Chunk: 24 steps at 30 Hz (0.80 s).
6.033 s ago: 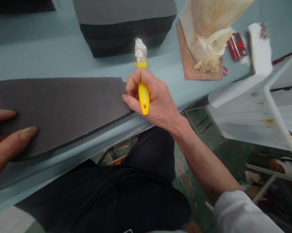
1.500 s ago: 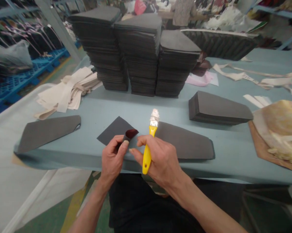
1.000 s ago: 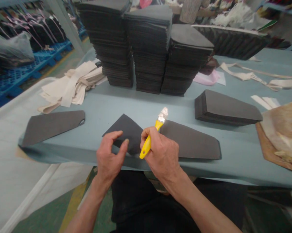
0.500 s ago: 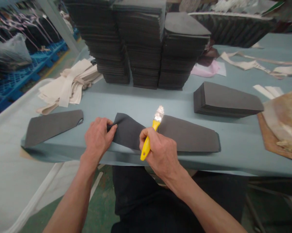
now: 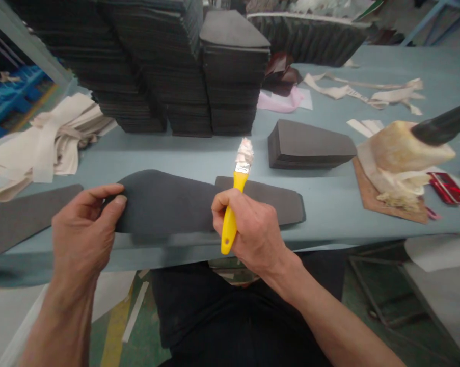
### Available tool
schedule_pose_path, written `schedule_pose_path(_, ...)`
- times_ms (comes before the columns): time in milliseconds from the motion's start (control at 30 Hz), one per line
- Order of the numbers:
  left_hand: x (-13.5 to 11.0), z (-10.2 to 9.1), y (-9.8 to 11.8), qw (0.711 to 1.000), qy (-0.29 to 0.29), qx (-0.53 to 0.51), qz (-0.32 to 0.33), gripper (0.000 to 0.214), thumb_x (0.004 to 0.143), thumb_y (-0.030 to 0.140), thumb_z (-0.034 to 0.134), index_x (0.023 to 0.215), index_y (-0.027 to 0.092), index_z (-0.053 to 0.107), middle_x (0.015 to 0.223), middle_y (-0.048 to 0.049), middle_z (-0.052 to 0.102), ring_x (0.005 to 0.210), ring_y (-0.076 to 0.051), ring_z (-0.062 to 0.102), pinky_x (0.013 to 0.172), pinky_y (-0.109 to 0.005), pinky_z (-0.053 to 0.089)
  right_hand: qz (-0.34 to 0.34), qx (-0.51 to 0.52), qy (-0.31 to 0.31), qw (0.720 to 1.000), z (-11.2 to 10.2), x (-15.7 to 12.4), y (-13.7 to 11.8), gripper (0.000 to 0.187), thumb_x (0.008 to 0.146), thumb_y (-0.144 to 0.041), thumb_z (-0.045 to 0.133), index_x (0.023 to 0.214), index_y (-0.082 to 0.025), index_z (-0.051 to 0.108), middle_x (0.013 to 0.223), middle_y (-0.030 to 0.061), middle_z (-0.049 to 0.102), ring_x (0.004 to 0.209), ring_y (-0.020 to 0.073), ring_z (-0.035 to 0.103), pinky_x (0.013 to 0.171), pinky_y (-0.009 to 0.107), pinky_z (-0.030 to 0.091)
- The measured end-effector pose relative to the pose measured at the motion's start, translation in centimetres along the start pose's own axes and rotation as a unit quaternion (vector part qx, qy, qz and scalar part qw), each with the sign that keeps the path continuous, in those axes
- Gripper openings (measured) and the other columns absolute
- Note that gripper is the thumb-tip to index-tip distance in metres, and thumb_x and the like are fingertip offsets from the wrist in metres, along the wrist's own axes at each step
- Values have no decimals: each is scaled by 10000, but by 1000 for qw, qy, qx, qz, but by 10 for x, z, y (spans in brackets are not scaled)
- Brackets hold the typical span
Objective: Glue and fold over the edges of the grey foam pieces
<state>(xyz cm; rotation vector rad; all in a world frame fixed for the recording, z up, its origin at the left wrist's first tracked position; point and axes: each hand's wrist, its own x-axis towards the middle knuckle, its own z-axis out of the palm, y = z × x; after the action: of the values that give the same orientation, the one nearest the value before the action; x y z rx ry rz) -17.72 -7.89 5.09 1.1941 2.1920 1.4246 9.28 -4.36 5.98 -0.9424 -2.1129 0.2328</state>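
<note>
Between thumb and fingers, my left hand (image 5: 87,224) pinches the left edge of a dark grey panel (image 5: 164,201), which looks slightly raised and curved there. My right hand (image 5: 254,221) is closed around the yellow handle of a paintbrush (image 5: 230,224), its bristles pointing up and away, caked with pale, whitish stuff. That hand's fingers are at the right end of the same panel; whether they also grip it is hidden. Partly behind the right hand, another grey panel (image 5: 287,200) lies on the table, its left part by the held panel.
Tall stacks of dark panels (image 5: 184,81) stand behind. A low grey stack (image 5: 309,142) sits at centre right. Beyond it, a yellowed container (image 5: 396,145) with a dark handle rests on a brown board (image 5: 371,196). Cream strips (image 5: 57,137) and a grey piece (image 5: 27,216) lie left.
My left hand has moved left, drawing out the panel that was bunched and folded; it is now stretched longer. The brush stays in my right hand. The view has turned right.
</note>
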Motion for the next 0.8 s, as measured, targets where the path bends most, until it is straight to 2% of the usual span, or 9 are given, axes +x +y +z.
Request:
schedule_pose_path(67, -9, 5, 20, 1000, -1, -15, 12, 430, 769, 505, 800, 1117, 253, 828, 921, 24, 795, 804, -162, 631, 733, -287, 494, -4, 1, 34, 999, -19, 0, 13, 153, 956, -83, 552, 951, -233, 584, 826, -33, 737, 693, 101, 676, 661, 225, 491)
schedule_pose_path(133, -18, 13, 38, 999, -25, -23, 36, 376, 797, 476, 809, 1107, 267, 844, 936, 31, 811, 836, -170, 654, 751, -290, 510, 5, -17, 71, 997, -39, -2, 29, 161, 942, -78, 584, 941, -239, 569, 815, -47, 720, 674, 94, 659, 657, 217, 502)
schedule_pose_path(233, -26, 30, 55, 992, -97, -22, 75, 299, 848, 451, 808, 1088, 278, 851, 857, 40, 790, 733, -125, 602, 667, -243, 461, 34, -62, 114, 991, -64, -10, 57, 147, 915, -131, 646, 906, -248, 559, 758, -57, 667, 583, 101, 582, 570, 239, 466)
schedule_pose_path(333, -30, 52, 63, 974, -187, -55, 113, 248, 883, 408, 789, 1074, 262, 849, 842, 27, 765, 662, -95, 533, 602, -234, 407, 62, -99, 149, 982, -80, -24, 84, 134, 901, -199, 687, 887, -245, 562, 739, -41, 644, 539, 110, 529, 534, 273, 435)
schedule_pose_path(433, -34, 70, 64, 955, -253, -79, 133, 228, 867, 384, 790, 1040, 250, 852, 892, -6, 762, 709, -116, 562, 625, -258, 436, 96, -116, 173, 973, -86, -42, 103, 152, 896, -256, 705, 867, -255, 556, 714, -33, 623, 521, 122, 520, 531, 296, 428)
schedule_pose_path(567, -37, 83, 60, 939, -306, -57, 147, 240, 890, 388, 768, 1070, 254, 853, 943, -34, 753, 779, -147, 609, 661, -287, 458, 133, -107, 165, 972, -85, -61, 114, 168, 885, -293, 723, 880, -268, 556, 699, -35, 634, 520, 138, 530, 527, 306, 420)
schedule_pose_path(800, -34, 93, 48, 920, -349, -25, 174, 238, 936, 381, 721, 1086, 255, 856, 953, -33, 755, 851, -152, 644, 705, -291, 447, 186, -88, 134, 970, -80, -77, 123, 181, 870, -330, 729, 896, -265, 561, 682, -43, 616, 523, 137, 536, 529, 299, 417)
